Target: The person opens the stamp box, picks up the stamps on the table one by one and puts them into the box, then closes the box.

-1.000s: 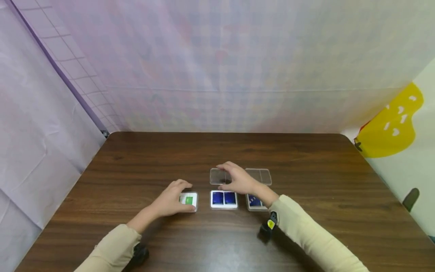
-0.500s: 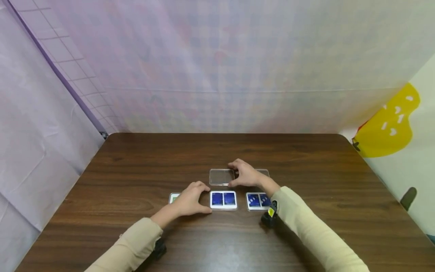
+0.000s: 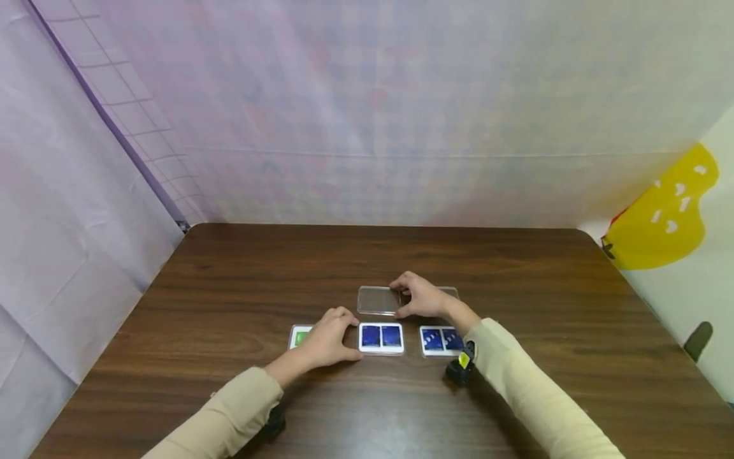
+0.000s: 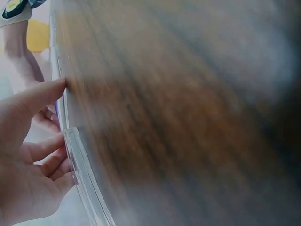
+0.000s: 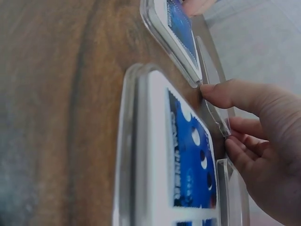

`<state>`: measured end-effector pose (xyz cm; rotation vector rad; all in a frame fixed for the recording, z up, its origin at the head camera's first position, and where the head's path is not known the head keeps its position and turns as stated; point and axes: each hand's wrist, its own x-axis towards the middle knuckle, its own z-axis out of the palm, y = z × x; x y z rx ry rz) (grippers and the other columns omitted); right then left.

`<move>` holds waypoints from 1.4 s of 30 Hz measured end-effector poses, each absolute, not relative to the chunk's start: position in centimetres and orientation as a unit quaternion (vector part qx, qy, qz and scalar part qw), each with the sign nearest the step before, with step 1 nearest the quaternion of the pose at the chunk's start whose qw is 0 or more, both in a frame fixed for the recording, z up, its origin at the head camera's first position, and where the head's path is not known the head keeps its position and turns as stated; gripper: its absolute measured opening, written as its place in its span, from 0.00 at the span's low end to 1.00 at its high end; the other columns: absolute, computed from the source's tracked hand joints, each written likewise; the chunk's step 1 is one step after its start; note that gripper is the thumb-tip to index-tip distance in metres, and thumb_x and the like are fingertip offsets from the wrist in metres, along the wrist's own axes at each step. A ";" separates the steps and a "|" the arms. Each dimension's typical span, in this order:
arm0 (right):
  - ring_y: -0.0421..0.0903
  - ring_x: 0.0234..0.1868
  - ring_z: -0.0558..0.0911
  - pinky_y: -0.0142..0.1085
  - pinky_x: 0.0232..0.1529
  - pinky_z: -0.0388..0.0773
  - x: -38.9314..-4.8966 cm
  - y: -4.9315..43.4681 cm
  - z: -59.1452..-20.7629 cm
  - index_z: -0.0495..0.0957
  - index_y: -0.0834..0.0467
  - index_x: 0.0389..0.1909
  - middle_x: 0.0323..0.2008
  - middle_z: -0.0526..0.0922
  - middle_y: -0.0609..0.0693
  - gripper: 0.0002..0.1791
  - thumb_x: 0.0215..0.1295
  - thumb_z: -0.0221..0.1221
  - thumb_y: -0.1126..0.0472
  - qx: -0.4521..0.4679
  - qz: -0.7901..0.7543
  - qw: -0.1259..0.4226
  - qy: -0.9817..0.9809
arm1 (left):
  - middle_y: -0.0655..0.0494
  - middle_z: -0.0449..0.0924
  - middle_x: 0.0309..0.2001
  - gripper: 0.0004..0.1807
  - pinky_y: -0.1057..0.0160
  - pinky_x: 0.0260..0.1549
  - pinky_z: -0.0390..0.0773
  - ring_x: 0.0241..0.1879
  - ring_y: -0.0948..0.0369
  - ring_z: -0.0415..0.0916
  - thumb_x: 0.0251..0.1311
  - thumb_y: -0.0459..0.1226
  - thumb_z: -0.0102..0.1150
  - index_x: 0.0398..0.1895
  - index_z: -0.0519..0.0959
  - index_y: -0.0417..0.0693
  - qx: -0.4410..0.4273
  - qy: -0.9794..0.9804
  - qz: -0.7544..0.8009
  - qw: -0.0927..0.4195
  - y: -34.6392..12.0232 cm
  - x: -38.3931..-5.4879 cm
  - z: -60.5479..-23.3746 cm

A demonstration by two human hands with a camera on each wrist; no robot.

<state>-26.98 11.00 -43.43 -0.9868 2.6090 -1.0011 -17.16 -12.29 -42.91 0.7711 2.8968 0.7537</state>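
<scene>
In the head view, a flat clear case with two dark blue, stamp-like pictures on white lies mid-table. My left hand holds its left end, fingertips at the far corner and thumb at the near one. Just behind lies a clear plastic lid. My right hand grips that lid's right end between thumb and fingers, also seen in the right wrist view. To the right sits another case, its blue pictures showing moon phases. A case with a green picture is partly hidden under my left hand.
A second clear lid lies behind the right-hand case, mostly covered by my right hand and forearm. Everything rests on a dark wooden table. A pale curtain hangs along its far edge.
My left hand has moved right, from the green-picture case to the left end of the middle case. My right hand has shifted slightly right, to the right end of the lid.
</scene>
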 end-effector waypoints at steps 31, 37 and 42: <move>0.46 0.42 0.77 0.31 0.45 0.76 -21.5 12.3 -43.1 0.75 0.66 0.44 0.41 0.74 0.53 0.28 0.37 0.68 0.62 -0.381 -0.351 0.041 0.854 | 0.49 0.73 0.45 0.31 0.55 0.51 0.69 0.48 0.53 0.67 0.39 0.47 0.71 0.45 0.76 0.38 0.248 0.934 0.256 0.018 -12.3 -17.0 -43.0; 0.46 0.41 0.77 0.32 0.44 0.76 -20.9 12.3 -43.2 0.75 0.66 0.44 0.41 0.75 0.53 0.29 0.36 0.68 0.61 -0.393 -0.339 0.043 0.854 | 0.49 0.73 0.45 0.31 0.55 0.51 0.69 0.47 0.53 0.68 0.38 0.46 0.71 0.45 0.76 0.38 0.253 0.933 0.257 0.009 -12.3 -17.0 -43.0; 0.44 0.41 0.77 0.33 0.44 0.76 -20.6 12.0 -43.2 0.75 0.65 0.45 0.41 0.75 0.51 0.30 0.35 0.68 0.58 -0.401 -0.310 0.036 0.861 | 0.49 0.73 0.45 0.31 0.55 0.50 0.70 0.48 0.53 0.68 0.38 0.46 0.71 0.45 0.76 0.37 0.252 0.934 0.253 0.005 -12.2 -17.1 -43.1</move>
